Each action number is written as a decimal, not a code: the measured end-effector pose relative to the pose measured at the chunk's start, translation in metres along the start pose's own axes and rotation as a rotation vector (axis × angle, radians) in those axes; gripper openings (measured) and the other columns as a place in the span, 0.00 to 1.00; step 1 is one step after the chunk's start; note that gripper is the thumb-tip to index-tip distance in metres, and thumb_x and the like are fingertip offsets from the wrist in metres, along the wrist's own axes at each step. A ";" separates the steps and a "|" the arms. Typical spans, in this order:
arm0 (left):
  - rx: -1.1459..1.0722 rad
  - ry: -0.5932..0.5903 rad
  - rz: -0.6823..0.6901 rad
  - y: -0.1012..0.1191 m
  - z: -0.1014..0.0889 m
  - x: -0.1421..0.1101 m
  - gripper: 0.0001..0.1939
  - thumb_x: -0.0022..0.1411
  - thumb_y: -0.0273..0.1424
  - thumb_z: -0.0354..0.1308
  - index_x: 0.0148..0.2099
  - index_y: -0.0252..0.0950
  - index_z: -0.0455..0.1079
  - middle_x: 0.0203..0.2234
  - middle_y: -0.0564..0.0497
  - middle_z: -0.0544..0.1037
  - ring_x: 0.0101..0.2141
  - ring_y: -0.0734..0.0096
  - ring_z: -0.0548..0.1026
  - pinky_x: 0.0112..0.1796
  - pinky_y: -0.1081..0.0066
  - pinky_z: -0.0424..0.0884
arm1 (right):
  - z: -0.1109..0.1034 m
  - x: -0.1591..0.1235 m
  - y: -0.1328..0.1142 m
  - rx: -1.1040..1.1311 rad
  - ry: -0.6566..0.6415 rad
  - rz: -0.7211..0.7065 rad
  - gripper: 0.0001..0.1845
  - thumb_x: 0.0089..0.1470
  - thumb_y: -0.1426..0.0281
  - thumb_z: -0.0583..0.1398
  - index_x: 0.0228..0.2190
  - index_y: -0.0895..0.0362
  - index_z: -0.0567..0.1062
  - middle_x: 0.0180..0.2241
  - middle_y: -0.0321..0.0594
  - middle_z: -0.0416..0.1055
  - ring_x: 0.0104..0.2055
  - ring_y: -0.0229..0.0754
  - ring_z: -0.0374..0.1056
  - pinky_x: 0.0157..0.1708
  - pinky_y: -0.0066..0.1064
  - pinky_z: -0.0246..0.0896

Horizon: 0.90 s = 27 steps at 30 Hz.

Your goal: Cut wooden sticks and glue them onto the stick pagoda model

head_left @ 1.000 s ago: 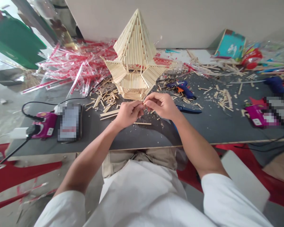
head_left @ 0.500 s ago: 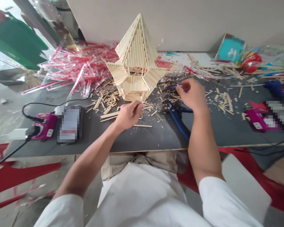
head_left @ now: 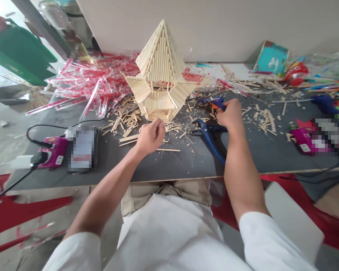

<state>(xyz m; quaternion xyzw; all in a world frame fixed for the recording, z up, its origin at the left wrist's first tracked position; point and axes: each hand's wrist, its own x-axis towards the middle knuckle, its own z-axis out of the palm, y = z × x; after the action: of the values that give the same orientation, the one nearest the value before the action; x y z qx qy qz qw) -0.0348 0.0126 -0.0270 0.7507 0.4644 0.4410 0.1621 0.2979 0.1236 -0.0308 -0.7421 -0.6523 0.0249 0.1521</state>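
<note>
A tower-shaped model point(head_left: 160, 73) built of thin wooden sticks stands at the back middle of the dark table point(head_left: 175, 162). My left hand point(head_left: 150, 136) hovers just in front of it, fingers curled in a pinch on a small stick piece that barely shows. My right hand point(head_left: 228, 113) is closed round the handle of a blue glue gun point(head_left: 211, 101) with an orange trigger, right of the model. Blue-handled cutters point(head_left: 209, 137) lie on the table just below that hand.
Cut stick pieces point(head_left: 127, 122) litter the table around the model. Red and clear plastic wrappers point(head_left: 84, 81) pile at the back left. A pink device point(head_left: 52, 150) with cables and a phone point(head_left: 81, 148) lie at the left. A second blue glue gun point(head_left: 326, 103) and coloured clutter sit at the right.
My right hand left my left hand, reached right across the table and closed on the glue gun. My left hand stayed in front of the model, still pinched.
</note>
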 end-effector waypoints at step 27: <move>0.120 -0.021 -0.049 0.002 0.002 0.001 0.13 0.74 0.35 0.49 0.41 0.37 0.73 0.23 0.53 0.78 0.23 0.76 0.74 0.29 0.73 0.66 | -0.038 -0.043 -0.062 0.364 0.331 -0.288 0.16 0.61 0.57 0.59 0.45 0.53 0.71 0.32 0.43 0.75 0.34 0.47 0.73 0.38 0.40 0.69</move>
<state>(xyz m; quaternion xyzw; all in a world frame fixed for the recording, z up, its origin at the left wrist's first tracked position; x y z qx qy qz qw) -0.0319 0.0131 -0.0264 0.7521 0.5065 0.4005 0.1321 0.2412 0.0808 0.0146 -0.5962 -0.7022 -0.0017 0.3890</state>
